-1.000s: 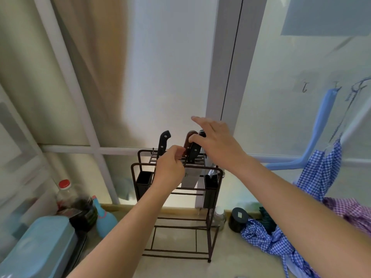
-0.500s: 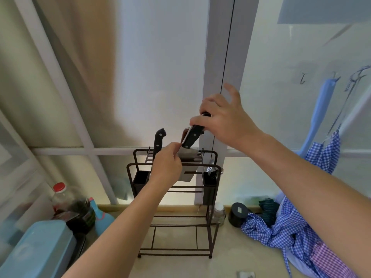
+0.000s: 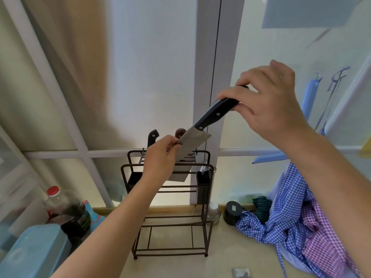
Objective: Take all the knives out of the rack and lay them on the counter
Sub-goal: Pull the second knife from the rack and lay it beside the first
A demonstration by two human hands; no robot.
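Observation:
A dark wire rack (image 3: 206,217) stands on the beige counter (image 3: 230,257) against the window. My right hand (image 3: 269,101) grips the black handle of a cleaver (image 3: 192,143), lifted partly out of the rack and tilted, its blade's lower end still among the top bars. My left hand (image 3: 160,157) pinches the blade's spine near the rack top. Two more knives remain in the rack: a black handle (image 3: 153,137) and a brown handle (image 3: 179,133) stick up behind my left hand.
A red-capped bottle of dark liquid (image 3: 66,209) and a light blue plastic container (image 3: 34,255) sit at the left. Blue and purple checked cloth (image 3: 297,229) lies at the right, beside a black round object (image 3: 232,213) and a small clear jar (image 3: 213,211).
My right hand has drawn the black-handled cleaver up and to the right out of the rack. My left hand has stayed at the rack top, now touching the blade.

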